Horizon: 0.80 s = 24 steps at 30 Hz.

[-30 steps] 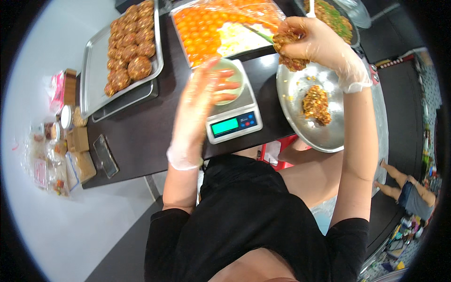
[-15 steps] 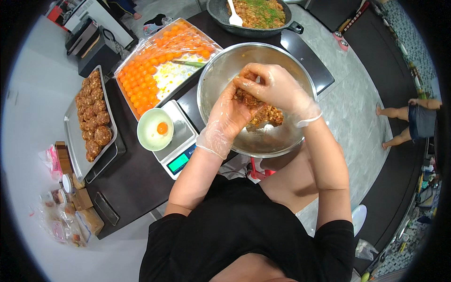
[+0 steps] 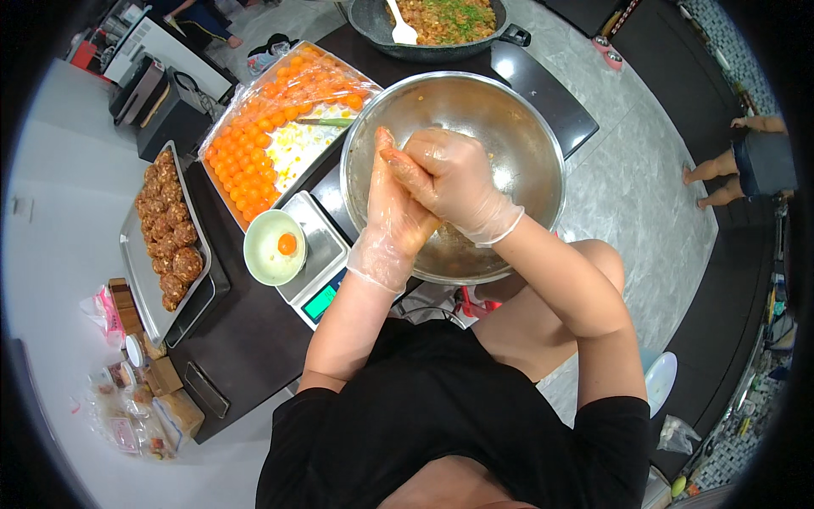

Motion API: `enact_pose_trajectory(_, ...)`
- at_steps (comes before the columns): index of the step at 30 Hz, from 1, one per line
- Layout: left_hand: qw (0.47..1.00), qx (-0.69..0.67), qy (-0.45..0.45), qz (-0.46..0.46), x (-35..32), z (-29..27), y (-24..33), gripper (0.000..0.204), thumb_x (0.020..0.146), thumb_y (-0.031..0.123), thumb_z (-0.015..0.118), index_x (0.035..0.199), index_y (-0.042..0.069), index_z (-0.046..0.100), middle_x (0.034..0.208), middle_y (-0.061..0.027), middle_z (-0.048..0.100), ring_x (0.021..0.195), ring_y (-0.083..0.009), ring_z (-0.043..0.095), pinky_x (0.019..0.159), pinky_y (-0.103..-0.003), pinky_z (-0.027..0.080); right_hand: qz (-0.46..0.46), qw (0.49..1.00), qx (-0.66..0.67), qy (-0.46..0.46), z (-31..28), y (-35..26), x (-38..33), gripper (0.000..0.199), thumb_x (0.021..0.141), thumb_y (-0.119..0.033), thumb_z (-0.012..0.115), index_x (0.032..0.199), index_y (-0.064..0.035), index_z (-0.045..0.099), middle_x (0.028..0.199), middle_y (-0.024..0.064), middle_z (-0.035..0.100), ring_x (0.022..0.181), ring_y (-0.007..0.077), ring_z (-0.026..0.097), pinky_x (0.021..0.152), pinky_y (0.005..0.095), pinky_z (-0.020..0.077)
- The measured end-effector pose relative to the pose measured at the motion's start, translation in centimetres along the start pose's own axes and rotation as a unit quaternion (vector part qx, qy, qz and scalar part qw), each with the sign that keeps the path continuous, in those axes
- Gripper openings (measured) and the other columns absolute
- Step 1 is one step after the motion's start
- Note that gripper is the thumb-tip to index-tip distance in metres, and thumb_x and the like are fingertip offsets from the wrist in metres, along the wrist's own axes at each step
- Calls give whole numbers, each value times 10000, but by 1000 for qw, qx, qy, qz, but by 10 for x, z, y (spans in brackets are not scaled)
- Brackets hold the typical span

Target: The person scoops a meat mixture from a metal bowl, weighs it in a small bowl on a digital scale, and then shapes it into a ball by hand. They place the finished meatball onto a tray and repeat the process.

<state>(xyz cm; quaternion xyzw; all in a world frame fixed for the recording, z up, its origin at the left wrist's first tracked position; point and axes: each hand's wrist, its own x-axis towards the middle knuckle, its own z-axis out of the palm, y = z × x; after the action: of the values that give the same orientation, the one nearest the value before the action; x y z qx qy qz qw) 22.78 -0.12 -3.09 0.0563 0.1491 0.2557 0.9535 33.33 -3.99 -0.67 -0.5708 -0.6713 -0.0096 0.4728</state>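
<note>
Both my hands wear clear plastic gloves and press together over a large steel mixing bowl. My left hand is cupped, its fingers pointing away from me. My right hand is curled against the left palm and fingers. The minced meat mixture seen in them earlier is enclosed and hidden between the palms. Reddish smears coat the gloved fingers. Beside my left wrist, a pale green bowl with an egg yolk in clear liquid sits on a digital scale with a lit green display.
Meatballs fill part of a metal tray at the left. A film-covered tray of egg yolks lies behind the scale. A black pan holds cooked food and a white spatula. A phone lies near the table edge.
My hands have closed together, covering the meat mixture that showed between them. My right hand has moved left and down onto the left palm. The view has shifted slightly.
</note>
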Motion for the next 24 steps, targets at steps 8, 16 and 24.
enact_pose_trajectory(8,989,105,106,20,-1,7,-5,586,964,561,420,1324,102,468,1298,-136,533,1184,-294,538,987,-496,453,54,996,-11,-70,6,5,4,371,911,-356,581,717,-52,667,690,158,639,581,340,621,514,422,489)
enact_pose_trajectory(16,993,102,60,2,-8,7,2,508,1005,488,363,1367,140,441,1354,-110,495,1208,-292,522,989,-501,450,167,972,138,-95,0,20,13,496,960,-419,480,749,-5,654,747,235,639,685,395,631,596,438,501)
enact_pose_trajectory(24,981,163,101,37,-3,2,-4,452,1020,458,350,1301,134,494,1264,-81,565,1149,-243,565,938,-470,484,79,992,-55,-82,2,11,3,456,935,-395,539,673,-50,681,626,180,616,579,377,613,550,440,499)
